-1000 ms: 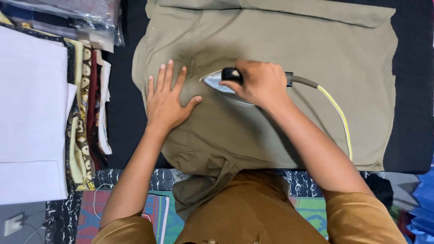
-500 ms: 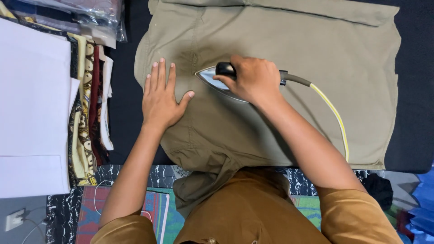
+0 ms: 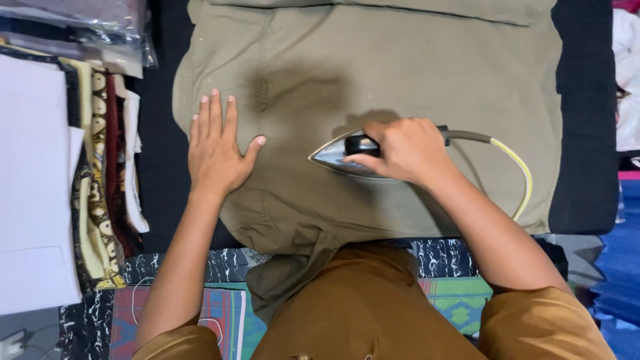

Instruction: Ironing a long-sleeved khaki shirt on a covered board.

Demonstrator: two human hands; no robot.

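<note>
An olive-green garment (image 3: 400, 73) lies spread flat on a dark padded surface (image 3: 583, 133). My left hand (image 3: 217, 148) rests palm down on the garment's left side, fingers apart and pointing away from me. My right hand (image 3: 407, 150) grips the black handle of a metal iron (image 3: 337, 157) whose pointed tip faces left, about a hand's width from my left thumb. A grey and yellow cord (image 3: 517, 167) runs from the iron's back, curving right and down over the cloth. A darker patch shows on the fabric above the iron.
A stack of folded patterned cloths (image 3: 103, 180) and a white sheet (image 3: 33, 187) lie at the left, with clear plastic packets (image 3: 87, 20) above them. Part of the garment hangs over the near edge onto my lap. Blue fabric (image 3: 623, 267) lies at the right.
The iron and my right hand have slid right, away from my left hand, which has stayed pressed on the cloth. The view has shifted slightly.
</note>
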